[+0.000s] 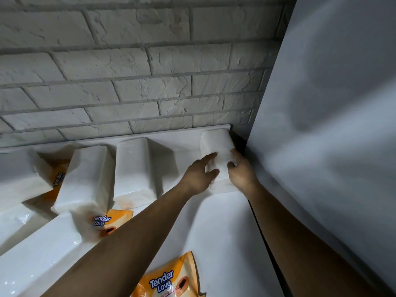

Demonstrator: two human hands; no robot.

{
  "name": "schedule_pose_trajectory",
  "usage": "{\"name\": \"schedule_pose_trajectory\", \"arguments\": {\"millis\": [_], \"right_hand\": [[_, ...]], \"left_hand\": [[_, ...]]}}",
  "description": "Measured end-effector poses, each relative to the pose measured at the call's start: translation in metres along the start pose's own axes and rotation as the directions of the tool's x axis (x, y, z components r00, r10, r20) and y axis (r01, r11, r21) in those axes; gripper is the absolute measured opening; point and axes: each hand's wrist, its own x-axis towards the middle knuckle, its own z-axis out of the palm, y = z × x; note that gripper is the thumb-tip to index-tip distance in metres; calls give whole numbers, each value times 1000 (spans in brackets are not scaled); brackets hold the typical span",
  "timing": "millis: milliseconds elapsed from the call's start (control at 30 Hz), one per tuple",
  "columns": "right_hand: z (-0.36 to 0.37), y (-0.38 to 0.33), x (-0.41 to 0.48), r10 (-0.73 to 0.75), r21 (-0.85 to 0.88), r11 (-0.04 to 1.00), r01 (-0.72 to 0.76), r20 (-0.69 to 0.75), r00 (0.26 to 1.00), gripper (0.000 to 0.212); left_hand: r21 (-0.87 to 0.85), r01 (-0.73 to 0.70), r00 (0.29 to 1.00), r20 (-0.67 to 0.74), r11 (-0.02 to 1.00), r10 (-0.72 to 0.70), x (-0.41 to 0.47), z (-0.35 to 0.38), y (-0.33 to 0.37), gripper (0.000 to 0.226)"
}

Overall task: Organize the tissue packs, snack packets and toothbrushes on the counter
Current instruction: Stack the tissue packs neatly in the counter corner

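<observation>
White tissue pack (215, 143) gripped between left hand (198, 175) and right hand (241, 171).

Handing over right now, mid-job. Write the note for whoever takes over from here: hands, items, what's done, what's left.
Hands: left hand and right hand both grip the rightmost tissue pack, set against the brick wall.
Items: a second pack stands in the row to its left, then a tilted pack. Orange packets lie loose on the counter.
Done: row at the wall begun.
Left: release this pack, straighten the tilted one, group the orange packets. No toothbrushes in view.
</observation>
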Motion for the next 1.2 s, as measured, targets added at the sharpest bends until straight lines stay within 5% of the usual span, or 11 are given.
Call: {"name": "schedule_pose_trajectory", "arguments": {"millis": [467,700,900,1200], "right_hand": [[0,-4,2,-23,-86,996,19,-47,999,53],[15,-45,-23,-289,-327,925,194,-275,917,57],[56,-97,-41,-366,-204,923,325,-214,906,56],[130,-142,-66,-180,-58,981,184,69,981,61]], "left_hand": [[16,4,1000,-11,1000,-4,-9,-10,12,60],[-57,5,979,-204,998,-17,-36,-54,12,60],[45,3,907,-420,999,16,-63,-121,-3,56],[42,160,873,-472,986,-121,-94,-181,-54,58]]}}
